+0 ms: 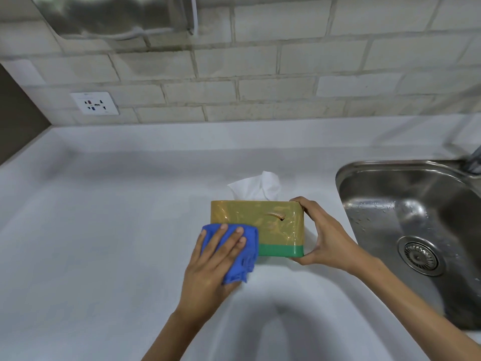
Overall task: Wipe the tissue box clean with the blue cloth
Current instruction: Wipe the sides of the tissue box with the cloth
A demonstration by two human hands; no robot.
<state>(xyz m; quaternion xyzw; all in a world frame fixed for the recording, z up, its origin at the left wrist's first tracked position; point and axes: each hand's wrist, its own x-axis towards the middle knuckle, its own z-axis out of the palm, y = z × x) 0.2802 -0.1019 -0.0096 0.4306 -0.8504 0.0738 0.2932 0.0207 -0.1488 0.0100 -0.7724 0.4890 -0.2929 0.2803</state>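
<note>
The tissue box [270,225] is mustard yellow with a green band along its lower edge, and a white tissue [256,187] sticks out of its top. A brown smear [277,214] marks its near face. It stands on the white counter [104,217]. My right hand [326,237] grips the box's right end, thumb below and fingers over the top corner. My left hand [213,259] presses a crumpled blue cloth [243,252] flat against the box's lower left corner, covering that part of the face.
A steel sink [416,230] with a round drain lies just right of the box, a tap base at its far right corner. A brick-tile wall runs behind, with a white wall socket [95,103] at left. A dark panel borders the counter's far left.
</note>
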